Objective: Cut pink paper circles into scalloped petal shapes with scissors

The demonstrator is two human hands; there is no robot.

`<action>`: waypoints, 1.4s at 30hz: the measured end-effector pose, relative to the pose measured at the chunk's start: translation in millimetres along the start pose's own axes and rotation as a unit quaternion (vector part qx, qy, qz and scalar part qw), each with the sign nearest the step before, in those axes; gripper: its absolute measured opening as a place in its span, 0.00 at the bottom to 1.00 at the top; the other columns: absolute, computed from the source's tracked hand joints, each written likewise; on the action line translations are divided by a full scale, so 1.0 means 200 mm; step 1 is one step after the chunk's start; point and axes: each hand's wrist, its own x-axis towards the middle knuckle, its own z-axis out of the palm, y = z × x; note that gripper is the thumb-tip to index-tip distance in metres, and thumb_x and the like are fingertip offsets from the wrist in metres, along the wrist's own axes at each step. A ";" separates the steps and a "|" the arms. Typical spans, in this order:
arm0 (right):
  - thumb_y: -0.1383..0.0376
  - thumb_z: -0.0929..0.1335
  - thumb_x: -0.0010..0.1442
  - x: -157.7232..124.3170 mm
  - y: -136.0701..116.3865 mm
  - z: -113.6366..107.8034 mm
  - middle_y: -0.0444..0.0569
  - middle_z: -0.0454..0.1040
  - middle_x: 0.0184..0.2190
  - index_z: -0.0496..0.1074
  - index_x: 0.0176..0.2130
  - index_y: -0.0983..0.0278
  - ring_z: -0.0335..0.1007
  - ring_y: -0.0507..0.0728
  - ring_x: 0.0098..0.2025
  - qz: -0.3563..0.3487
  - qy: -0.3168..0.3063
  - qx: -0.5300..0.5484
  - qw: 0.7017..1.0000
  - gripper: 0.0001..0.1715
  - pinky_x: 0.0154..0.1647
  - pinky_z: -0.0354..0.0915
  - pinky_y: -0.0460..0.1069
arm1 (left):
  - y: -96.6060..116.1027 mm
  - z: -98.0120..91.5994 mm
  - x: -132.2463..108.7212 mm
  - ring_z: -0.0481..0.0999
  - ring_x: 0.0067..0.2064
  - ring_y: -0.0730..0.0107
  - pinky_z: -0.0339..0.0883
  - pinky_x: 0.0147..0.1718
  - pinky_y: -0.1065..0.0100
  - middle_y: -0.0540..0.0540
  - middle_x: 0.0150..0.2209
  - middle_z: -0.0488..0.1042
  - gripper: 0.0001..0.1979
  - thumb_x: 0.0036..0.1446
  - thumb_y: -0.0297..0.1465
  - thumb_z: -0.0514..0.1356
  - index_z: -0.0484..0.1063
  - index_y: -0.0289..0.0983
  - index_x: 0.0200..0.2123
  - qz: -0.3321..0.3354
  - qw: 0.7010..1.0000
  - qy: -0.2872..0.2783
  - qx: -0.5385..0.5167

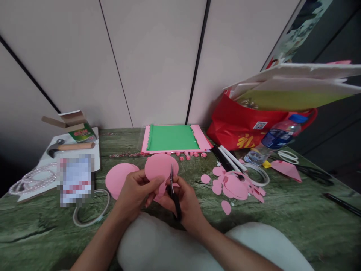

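My left hand (141, 192) is closed on a round piece of pink paper (158, 166), thumb on its front face. In my right hand (182, 197) is a pair of scissors (175, 199) with black handles, fingers wrapped round the grips. The blades point upward and lie against the right edge of the pink paper. Below the blades, part of the paper hangs near my fingers. A larger pink paper disc (121, 178) lies on the green surface, just left of my left hand. Right of my right hand is a pile of small pink paper cutouts (237, 186).
Green and pink sheets (173, 137) lie at the back with small pink curls (191, 154) before them. Right are pens (229, 158), a tape roll (258, 175), a bottle (278, 135) and a red bag (234, 120). Left are a hammer (75, 146), beads (39, 178) and another tape roll (91, 220).
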 end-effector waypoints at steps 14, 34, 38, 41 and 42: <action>0.56 0.74 0.40 -0.01 -0.04 0.00 0.34 0.63 0.14 0.61 0.31 0.62 0.54 0.46 0.15 0.014 0.019 -0.026 0.999 0.24 0.15 0.52 0.41 | 0.01 0.00 0.00 0.56 0.10 0.86 0.45 0.09 0.79 0.56 0.11 0.63 0.14 0.39 0.32 0.67 0.65 0.34 0.15 -0.008 0.999 0.011 -0.036; 0.56 0.75 0.36 -0.03 -0.06 0.06 0.36 0.66 0.15 0.60 0.28 0.61 0.55 0.47 0.14 0.065 0.009 -0.005 0.998 0.24 0.14 0.53 0.42 | 0.00 0.00 0.00 0.55 0.11 0.83 0.46 0.11 0.76 0.54 0.07 0.60 0.18 0.43 0.37 0.64 0.64 0.34 0.10 -0.008 1.000 0.014 -0.013; 0.58 0.77 0.36 -0.03 -0.07 0.04 0.36 0.65 0.18 0.60 0.30 0.61 0.57 0.47 0.18 0.044 -0.006 0.002 0.999 0.27 0.19 0.53 0.42 | -0.01 -0.01 0.00 0.53 0.11 0.84 0.43 0.11 0.76 0.55 0.08 0.59 0.15 0.41 0.35 0.65 0.66 0.34 0.12 -0.010 1.000 0.018 0.015; 0.58 0.77 0.34 -0.02 -0.06 0.02 0.38 0.67 0.22 0.59 0.33 0.61 0.60 0.49 0.24 0.029 0.000 0.001 1.000 0.31 0.25 0.56 0.44 | -0.01 -0.01 0.00 0.51 0.12 0.84 0.42 0.11 0.76 0.56 0.08 0.57 0.15 0.41 0.35 0.65 0.65 0.34 0.12 -0.016 0.999 0.006 0.038; 0.58 0.78 0.34 -0.02 -0.06 0.02 0.39 0.67 0.23 0.59 0.34 0.61 0.61 0.50 0.25 0.027 0.004 -0.001 1.000 0.32 0.26 0.56 0.45 | -0.01 -0.01 0.00 0.51 0.12 0.84 0.42 0.11 0.76 0.56 0.08 0.57 0.15 0.41 0.35 0.65 0.65 0.34 0.12 -0.016 0.999 0.005 0.043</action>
